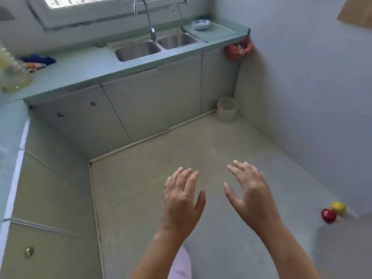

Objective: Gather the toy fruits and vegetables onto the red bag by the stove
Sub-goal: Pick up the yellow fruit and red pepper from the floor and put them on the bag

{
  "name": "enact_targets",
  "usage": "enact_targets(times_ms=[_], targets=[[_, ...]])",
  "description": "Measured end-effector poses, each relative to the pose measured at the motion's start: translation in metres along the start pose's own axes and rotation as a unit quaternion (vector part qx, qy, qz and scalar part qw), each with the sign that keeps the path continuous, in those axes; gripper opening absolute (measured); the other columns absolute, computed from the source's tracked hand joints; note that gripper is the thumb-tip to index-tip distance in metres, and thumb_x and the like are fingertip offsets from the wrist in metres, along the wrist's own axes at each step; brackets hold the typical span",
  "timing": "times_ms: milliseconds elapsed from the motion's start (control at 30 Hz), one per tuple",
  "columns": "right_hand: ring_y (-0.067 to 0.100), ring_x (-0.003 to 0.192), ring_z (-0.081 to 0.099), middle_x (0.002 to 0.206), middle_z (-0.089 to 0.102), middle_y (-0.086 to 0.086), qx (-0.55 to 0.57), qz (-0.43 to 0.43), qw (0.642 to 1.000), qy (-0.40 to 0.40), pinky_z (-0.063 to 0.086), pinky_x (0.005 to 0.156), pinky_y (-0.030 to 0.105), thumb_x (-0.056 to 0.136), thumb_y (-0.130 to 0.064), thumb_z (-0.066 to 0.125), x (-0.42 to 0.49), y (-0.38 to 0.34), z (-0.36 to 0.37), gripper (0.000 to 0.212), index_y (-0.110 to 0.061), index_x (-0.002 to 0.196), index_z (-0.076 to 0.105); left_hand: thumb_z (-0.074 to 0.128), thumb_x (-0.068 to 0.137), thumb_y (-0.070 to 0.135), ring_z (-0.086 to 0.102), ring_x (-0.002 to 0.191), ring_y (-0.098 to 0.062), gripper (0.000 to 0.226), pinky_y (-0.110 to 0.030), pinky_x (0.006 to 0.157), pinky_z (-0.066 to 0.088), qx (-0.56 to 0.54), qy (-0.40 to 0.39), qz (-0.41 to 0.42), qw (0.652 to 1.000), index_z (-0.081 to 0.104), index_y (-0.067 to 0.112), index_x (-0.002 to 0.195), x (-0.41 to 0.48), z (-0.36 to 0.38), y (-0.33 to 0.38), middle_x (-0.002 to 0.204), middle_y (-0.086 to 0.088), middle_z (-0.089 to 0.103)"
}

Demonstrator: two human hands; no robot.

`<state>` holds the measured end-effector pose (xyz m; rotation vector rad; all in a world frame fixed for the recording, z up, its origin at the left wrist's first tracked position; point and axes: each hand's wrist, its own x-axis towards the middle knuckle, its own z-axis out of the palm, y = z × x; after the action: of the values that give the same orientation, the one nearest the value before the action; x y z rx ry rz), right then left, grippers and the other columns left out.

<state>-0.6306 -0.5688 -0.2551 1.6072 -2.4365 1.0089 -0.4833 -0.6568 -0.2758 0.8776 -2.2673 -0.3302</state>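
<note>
Both hands empty, fingers spread; red toy and yellow toy lie on floor, nearer right hand than left hand.

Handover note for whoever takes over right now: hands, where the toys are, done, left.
Hands: left hand and right hand both open, empty, above the floor.
Toys: red toy and yellow toy on the floor by the right wall, side by side.
Bag: a reddish bag hangs at the counter end; unclear if it is the target.
Done: nothing seen gathered.
Left: pick up both toys, carry them to the bag.
</note>
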Motion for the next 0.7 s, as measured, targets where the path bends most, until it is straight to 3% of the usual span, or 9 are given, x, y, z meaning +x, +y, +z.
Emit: enact_targets(times_ms=[100,400,700], targets=[[0.037,0.111,0.054,0.117,0.061,0.015,-0.02,0.02,1.0,0.013,0.04,0.092,0.048,0.08,-0.036,0.044,0.039,0.01,0.011,0.047,-0.007,0.112,0.061,0.048,0.083,0.03,0.045,0.118,-0.026,0.035,-0.052,0.093,0.043,-0.025,-0.009,0.026,0.999,0.048,0.015,0.116,0.044,0.023,-0.017,0.115,-0.011,0.062],[0.034,0.115,0.051,0.121,0.059,0.012,-0.035,0.073,0.995,0.053,0.04,0.095,0.053,0.081,-0.037,0.044,0.185,0.017,0.04,0.047,-0.009,0.115,0.059,0.047,0.083,0.03,0.04,0.12,-0.025,0.039,-0.049,0.096,0.041,-0.086,-0.036,0.065,0.994,0.05,0.011,0.117,0.189,0.07,-0.077,0.118,-0.011,0.06],[0.024,0.113,0.044,0.117,0.061,0.012,-0.111,0.168,0.973,0.117,0.04,0.092,0.04,0.081,-0.037,0.044,0.223,0.095,0.02,0.046,-0.008,0.113,0.061,0.046,0.083,0.031,0.04,0.12,-0.025,0.04,-0.048,0.097,0.04,-0.135,-0.108,0.146,0.974,0.052,0.009,0.116,0.277,0.151,-0.044,0.118,-0.01,0.06]])
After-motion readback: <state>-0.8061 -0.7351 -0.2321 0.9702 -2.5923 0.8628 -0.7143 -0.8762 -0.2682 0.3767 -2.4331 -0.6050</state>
